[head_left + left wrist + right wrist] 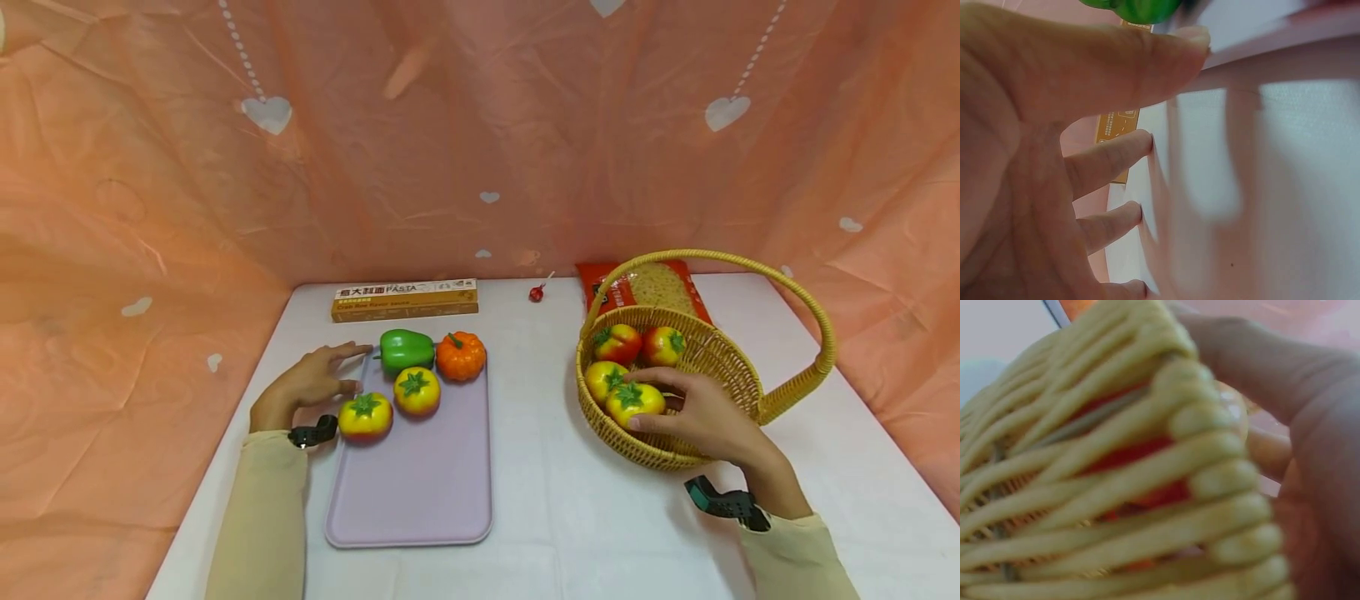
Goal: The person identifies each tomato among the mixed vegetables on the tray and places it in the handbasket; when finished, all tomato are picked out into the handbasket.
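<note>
In the head view my right hand reaches into the wicker basket. Thumb and fingers pinch a yellow tomato by its sides. Beside it lie another yellow tomato and two red-and-yellow fruits. The right wrist view is mostly filled by the basket's woven wall. At the left edge of the lilac tray is my left hand, fingers extended, thumb at the rim. On the tray sit two yellow-red tomatoes, a green bell pepper and a small orange pumpkin.
A pasta box lies behind the tray. Near the back edge is a tiny red object. Behind the basket lies a red bag of pasta; the tall basket handle arches over the right side. A pink curtain hangs behind.
</note>
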Tool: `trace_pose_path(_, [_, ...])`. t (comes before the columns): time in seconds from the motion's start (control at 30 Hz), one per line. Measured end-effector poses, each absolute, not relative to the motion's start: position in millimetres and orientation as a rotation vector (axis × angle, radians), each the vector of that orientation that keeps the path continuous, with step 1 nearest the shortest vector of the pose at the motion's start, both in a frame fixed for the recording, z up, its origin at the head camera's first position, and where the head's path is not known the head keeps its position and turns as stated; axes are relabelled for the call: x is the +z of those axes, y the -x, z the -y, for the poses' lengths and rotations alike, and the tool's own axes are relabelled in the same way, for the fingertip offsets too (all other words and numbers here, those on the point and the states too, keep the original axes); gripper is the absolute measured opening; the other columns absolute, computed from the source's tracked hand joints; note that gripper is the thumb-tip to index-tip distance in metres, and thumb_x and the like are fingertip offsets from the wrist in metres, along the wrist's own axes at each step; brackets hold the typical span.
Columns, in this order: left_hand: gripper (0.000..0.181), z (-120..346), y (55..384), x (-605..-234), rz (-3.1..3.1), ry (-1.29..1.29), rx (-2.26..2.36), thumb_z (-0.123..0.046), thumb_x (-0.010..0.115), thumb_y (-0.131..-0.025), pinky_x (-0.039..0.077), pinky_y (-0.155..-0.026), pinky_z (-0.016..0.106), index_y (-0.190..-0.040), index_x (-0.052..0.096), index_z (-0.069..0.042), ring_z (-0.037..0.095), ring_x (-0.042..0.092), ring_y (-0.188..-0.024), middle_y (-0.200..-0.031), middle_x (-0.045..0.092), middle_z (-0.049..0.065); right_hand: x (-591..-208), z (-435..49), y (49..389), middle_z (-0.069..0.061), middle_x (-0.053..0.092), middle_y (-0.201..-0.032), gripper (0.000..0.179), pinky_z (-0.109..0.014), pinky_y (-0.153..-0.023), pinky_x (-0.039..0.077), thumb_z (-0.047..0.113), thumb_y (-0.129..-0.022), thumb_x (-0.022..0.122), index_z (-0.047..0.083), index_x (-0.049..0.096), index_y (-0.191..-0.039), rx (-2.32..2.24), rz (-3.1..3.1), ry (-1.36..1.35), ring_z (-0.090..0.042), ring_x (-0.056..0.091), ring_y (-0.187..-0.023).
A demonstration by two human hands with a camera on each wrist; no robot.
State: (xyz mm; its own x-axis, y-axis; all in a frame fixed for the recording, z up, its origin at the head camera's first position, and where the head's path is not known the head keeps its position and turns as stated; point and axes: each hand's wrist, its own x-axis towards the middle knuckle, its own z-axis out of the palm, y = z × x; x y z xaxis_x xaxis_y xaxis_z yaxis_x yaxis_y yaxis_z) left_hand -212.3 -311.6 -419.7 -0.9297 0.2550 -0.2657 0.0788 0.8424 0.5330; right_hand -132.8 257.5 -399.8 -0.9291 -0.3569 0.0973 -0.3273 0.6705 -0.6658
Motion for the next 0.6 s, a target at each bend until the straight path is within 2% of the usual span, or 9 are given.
trace_pose_path(0.13, [0.071, 311, 213, -420, -2.691, -0.265, 0.762, -0.021, 0.077, -0.099, 0.022, -0.126, 0.080, -0.165, 0.051, -0.014, 0.061, 0.028, -0.159, -0.173, 0.035, 0.031, -401, -254, 133, -0.013, 0.077, -0.130, 0.053, -0.022, -0.083, 0.059, 0.031, -0.087, 0.095, 0.016, 0.077, -0.135, -1.082, -2.858, 0.596, -0.017, 0.069, -0.101])
trace_pose_path(0.33, [0.072, 311, 212, -419, -2.685, -0.267, 0.772, -0.021, 0.079, -0.099, 0.022, -0.127, 0.079, -0.165, 0.051, -0.014, 0.060, 0.028, -0.160, -0.173, 0.034, 0.032, -401, -258, 129, -0.009, 0.079, -0.130, 0.055, -0.026, -0.096, 0.062, 0.031, -0.089, 0.093, 0.014, 0.075, -0.138, -1.090, -2.838, 0.581, -0.033, 0.077, -0.117])
trace_pose_path(0.47, [0.072, 311, 212, -419, -2.688, -0.259, 0.764, -0.021, 0.078, -0.099, 0.022, -0.127, 0.080, -0.165, 0.051, -0.014, 0.061, 0.028, -0.159, -0.173, 0.035, 0.031, -398, -257, 128, -0.007, 0.079, -0.130, 0.054, -0.017, -0.097, 0.058, 0.028, -0.090, 0.092, 0.013, 0.075, -0.139, -1.155, -2.832, 0.601, -0.030, 0.077, -0.117])
trace_pose_path(0.6, [0.072, 311, 213, -419, -2.675, -0.242, 0.767, -0.021, 0.077, -0.099, 0.021, -0.127, 0.080, -0.165, 0.050, -0.015, 0.061, 0.027, -0.160, -0.174, 0.033, 0.031, -393, -248, 130, -0.009, 0.079, -0.132, 0.051, -0.010, -0.100, 0.054, 0.019, -0.090, 0.092, 0.008, 0.074, -0.137, -1.266, -2.805, 0.700, -0.023, 0.077, -0.118])
